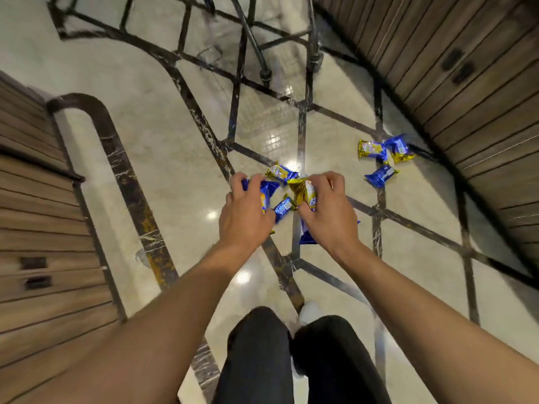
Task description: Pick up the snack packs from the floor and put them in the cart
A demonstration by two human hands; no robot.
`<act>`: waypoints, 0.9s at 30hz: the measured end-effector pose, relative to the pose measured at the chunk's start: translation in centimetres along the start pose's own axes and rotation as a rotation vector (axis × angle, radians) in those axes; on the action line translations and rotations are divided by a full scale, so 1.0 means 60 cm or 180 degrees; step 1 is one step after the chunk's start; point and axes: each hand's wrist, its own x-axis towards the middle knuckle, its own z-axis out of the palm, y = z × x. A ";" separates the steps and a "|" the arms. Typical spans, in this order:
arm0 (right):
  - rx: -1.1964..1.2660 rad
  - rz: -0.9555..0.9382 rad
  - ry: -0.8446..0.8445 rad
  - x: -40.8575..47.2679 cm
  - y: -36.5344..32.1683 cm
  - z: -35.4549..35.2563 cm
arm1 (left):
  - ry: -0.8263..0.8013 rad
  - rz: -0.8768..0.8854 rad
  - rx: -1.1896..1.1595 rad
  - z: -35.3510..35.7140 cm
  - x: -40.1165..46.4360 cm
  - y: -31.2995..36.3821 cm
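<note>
- The snack packs (pixel 284 189), blue and gold foil, looked light, crinkly and slippery; best pinched across the middle.
- Left hand (pixel 246 212) gripped a blue pack; right hand (pixel 328 212) gripped a gold one.
- Three more packs (pixel 383 158) lay well apart on the floor (pixel 163 158).
- The cart (pixel 264 74) stood beyond.

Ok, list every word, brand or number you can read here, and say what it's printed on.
None can be read.
Snack packs in the left hand and right hand: white print, too blurred.
Loose packs on the floor: white logo patches, too blurred and small.
Cart frame: no label visible.
</note>
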 end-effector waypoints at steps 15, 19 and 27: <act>0.0512 -0.0383 0.0233 -0.023 -0.447 -0.315 | 0.0898 0.0022 -0.0459 -0.513 -0.108 0.146; 0.0389 -0.0328 0.0229 0.046 -0.529 -0.273 | 0.0922 0.0063 -0.0511 -0.574 -0.030 0.102; 0.0349 -0.0168 0.0439 0.194 -0.694 -0.204 | 0.0919 0.0500 -0.0286 -0.717 0.163 -0.001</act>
